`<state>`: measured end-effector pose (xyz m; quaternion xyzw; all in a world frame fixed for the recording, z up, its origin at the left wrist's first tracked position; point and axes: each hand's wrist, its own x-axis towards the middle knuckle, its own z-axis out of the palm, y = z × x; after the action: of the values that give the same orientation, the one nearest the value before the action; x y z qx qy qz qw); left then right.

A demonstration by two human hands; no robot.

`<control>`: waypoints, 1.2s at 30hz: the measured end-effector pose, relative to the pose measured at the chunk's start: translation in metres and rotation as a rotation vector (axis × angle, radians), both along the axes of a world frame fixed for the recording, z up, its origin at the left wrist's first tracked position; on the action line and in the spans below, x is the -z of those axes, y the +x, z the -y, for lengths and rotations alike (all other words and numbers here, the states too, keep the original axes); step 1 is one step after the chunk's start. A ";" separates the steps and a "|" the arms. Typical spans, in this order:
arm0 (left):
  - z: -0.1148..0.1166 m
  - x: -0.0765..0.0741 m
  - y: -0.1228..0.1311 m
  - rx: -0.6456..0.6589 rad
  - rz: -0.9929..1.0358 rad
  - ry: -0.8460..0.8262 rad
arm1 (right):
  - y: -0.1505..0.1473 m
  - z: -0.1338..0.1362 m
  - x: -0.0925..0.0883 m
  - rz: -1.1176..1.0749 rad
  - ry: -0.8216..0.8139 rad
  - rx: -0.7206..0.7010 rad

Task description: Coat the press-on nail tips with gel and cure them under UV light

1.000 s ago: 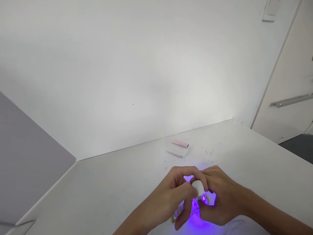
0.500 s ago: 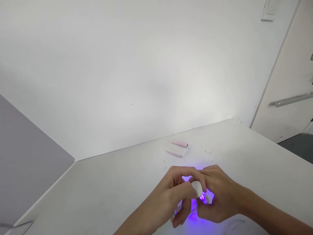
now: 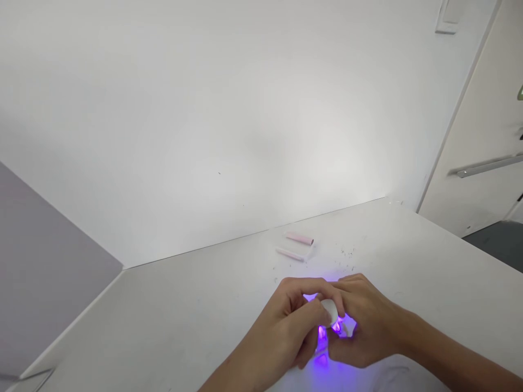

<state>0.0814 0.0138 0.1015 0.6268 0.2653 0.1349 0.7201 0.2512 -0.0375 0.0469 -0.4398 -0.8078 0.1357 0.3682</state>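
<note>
My left hand (image 3: 288,326) and my right hand (image 3: 365,326) meet just above the white table (image 3: 171,321), near its front edge. Both are curled round a small white lamp (image 3: 329,311) that casts violet light (image 3: 322,359) onto my fingers and the tabletop beneath. The left thumb and forefinger pinch the lamp's top. The right hand's fingers fold in under the glow, and what they hold there besides the lamp is hidden.
A pink cap (image 3: 300,238) and a thin pink stick (image 3: 290,253) lie farther back by the wall. Dark specks (image 3: 348,253) dot the table to their right. A door with a metal handle (image 3: 484,166) stands at the right.
My left hand has curled tighter round the lamp, its lower fingers drawn in. The violet patch on the table has shrunk. Both hands stay in the same spot.
</note>
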 end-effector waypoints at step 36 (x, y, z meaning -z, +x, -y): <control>-0.003 0.001 -0.003 0.044 -0.047 0.050 | 0.001 0.002 -0.001 0.017 -0.028 -0.012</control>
<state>0.0780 0.0170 0.1008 0.6534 0.2647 0.1107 0.7005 0.2521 -0.0391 0.0484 -0.4413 -0.8115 0.1454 0.3544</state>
